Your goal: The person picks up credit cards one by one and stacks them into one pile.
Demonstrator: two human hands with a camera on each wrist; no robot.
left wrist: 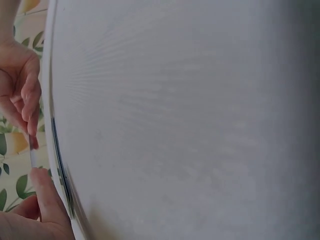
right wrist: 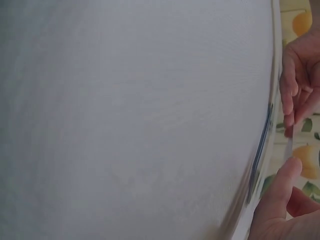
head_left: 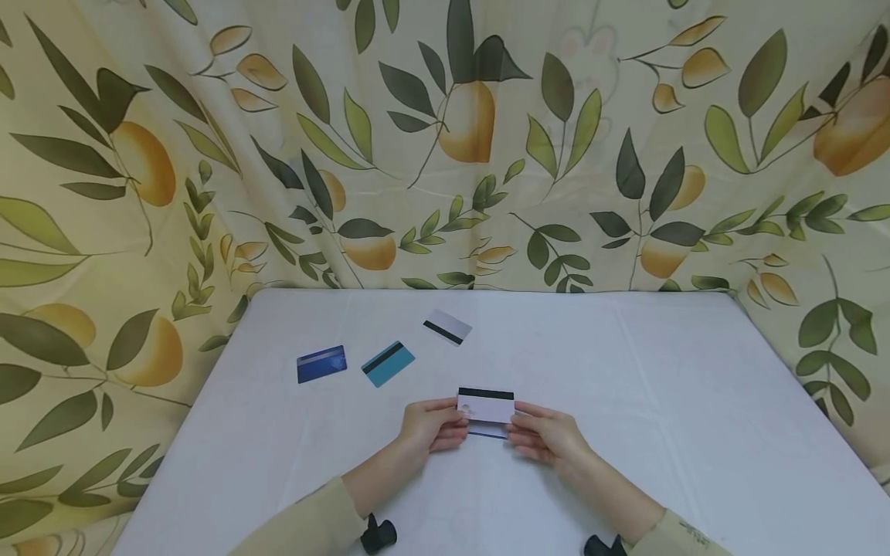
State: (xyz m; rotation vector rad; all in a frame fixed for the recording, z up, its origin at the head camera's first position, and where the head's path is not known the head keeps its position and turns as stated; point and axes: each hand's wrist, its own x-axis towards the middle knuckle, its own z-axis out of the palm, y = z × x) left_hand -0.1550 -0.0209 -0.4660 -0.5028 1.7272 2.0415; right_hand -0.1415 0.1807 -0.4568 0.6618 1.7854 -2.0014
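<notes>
Both hands hold a white magnetic-stripe card [head_left: 486,409], its black stripe along the far edge. My left hand [head_left: 434,426] pinches its left end, and my right hand [head_left: 545,436] pinches the right end. Edge-on, the card appears as a thin pale strip [left wrist: 33,156] between the fingers in the left wrist view. It is raised above the table in both wrist views. Below it, another card [head_left: 487,435] with a dark blue near edge shows partly, the rest hidden behind the held card. In the right wrist view, this lower card [right wrist: 260,150] lies on the table.
On the white table [head_left: 660,401], a blue card [head_left: 321,364], a teal card [head_left: 388,364] with a black stripe and a silver-grey card [head_left: 448,327] with a black stripe lie apart, towards the back left. A leaf-and-fruit patterned curtain [head_left: 556,193] hangs behind the table.
</notes>
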